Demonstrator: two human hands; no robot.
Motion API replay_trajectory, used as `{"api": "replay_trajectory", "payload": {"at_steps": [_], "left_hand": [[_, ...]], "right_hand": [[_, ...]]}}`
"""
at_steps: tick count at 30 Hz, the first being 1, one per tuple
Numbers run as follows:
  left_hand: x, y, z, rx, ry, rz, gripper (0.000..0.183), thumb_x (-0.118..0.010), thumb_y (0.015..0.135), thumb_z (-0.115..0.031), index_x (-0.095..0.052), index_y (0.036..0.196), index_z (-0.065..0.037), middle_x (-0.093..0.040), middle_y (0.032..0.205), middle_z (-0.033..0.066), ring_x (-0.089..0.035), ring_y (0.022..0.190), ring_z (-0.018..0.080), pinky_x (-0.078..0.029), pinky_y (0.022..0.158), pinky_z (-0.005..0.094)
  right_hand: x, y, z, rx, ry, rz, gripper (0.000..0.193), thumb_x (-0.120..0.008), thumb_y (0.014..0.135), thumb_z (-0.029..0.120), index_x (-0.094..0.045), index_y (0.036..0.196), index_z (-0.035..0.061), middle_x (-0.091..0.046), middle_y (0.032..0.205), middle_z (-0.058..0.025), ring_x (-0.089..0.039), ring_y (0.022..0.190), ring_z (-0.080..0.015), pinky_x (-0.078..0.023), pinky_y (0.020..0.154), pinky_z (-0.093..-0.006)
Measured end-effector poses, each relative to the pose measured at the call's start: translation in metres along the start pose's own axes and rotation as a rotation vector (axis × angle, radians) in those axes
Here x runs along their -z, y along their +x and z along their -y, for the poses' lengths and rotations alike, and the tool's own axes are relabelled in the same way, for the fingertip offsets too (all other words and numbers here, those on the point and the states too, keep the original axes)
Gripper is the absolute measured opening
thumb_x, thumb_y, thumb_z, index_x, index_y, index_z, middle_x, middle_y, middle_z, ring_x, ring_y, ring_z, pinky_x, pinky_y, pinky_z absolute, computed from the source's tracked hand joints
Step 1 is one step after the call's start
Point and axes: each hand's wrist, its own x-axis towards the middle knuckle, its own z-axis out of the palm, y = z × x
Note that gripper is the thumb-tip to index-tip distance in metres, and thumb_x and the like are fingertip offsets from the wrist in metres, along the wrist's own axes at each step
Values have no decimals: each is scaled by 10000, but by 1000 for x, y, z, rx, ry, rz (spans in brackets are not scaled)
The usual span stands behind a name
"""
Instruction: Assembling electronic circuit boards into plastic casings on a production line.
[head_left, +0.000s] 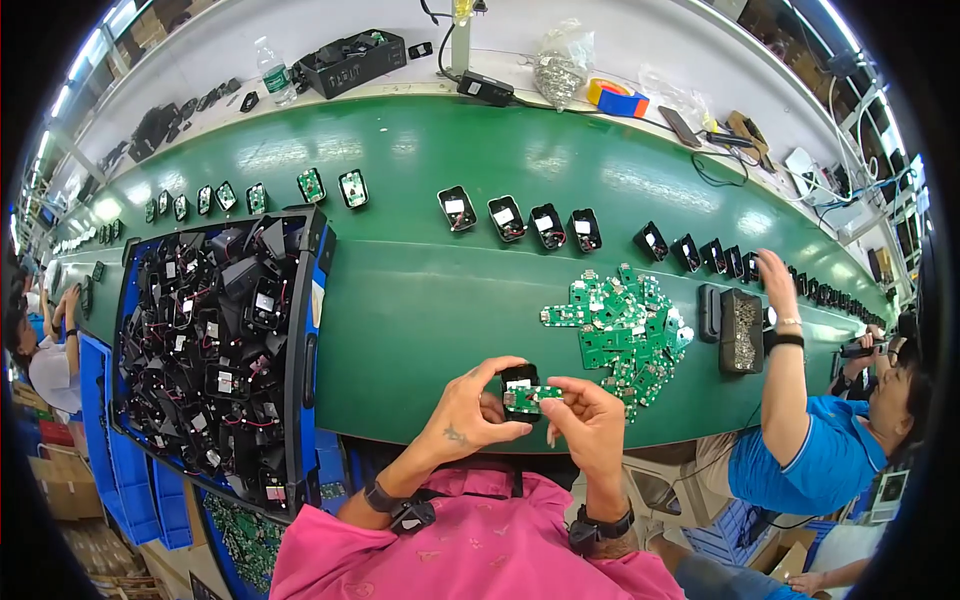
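Head view, obs. from my remote station. L hand (470, 408) is curled round a small black case (521, 375), thumb at the near end, index finger at the far end. R hand (592, 420) pinches a small green board (530, 400) btwn thumb and fingers at its right end. Board location: over the case mouth, lying crosswise, w/ its right end out past the case wall; whether it touches the rim I can't tell.

Handling, my judgement: board prob. light, stiff and thin, fragile at the soldered parts; I'd hold by the edges or a bare corner, keep pressure off components. Case looks like light, rigid plastic, poss. a bit slick; I'd grip the outer side walls, fingertips clear of the mouth.

Surroundings: loose pile of similar boards (635, 345) on the green surface (400, 330), right of the hands, just beyond them. Boards overlap, so edges may snag; I'd lift one at a time from the pile's outer margin. Far side: spaced row of black cases (547, 228), some w/ white labels and wires. Left: large tray (303, 385), heaped w/ more cases and red wires; tangling risk, IMO.
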Motion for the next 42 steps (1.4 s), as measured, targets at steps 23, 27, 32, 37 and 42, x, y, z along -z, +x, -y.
{"api": "replay_trajectory", "payload": {"at_steps": [23,27,32,37,42], "left_hand": [[-19,-2,-1,-189,-5,-187,519,-586,876,81,-499,1374,-37,-557,1294,139,-674,889,152,-604,726,279],[-17,-6,-5,-353,112,-301,524,-606,834,103,-545,1337,-29,-533,1339,155,-679,856,162,-588,703,270],[-11,-10,-13,-364,136,-255,545,-632,815,84,-558,1341,-38,-545,1339,149,-678,852,147,-572,689,259],[-10,-14,-17,-352,140,-244,550,-651,801,68,-577,1334,-44,-563,1324,150,-669,837,127,-561,681,257],[-8,-15,-17,-464,228,-254,559,-666,766,69,-613,1304,-70,-579,1311,166,-676,809,139,-569,665,253]], "right_hand": [[-24,-5,12,313,-401,-56,79,-614,945,24,-657,914,-35,-625,747,-59,-564,558,-97,-422,488,-241],[-22,-1,24,535,-689,-14,41,-634,910,23,-638,894,-14,-587,706,-99,-558,556,-180,-410,510,-314],[-16,4,43,431,-733,153,61,-674,869,41,-635,878,-5,-602,730,-118,-574,601,-259,-431,538,-361],[-14,6,53,398,-729,226,68,-681,857,49,-651,842,-10,-592,685,-94,-545,548,-200,-400,507,-330],[-16,6,60,220,-720,273,74,-653,846,43,-637,819,-23,-616,700,-132,-595,560,-249,-451,525,-351]]}}
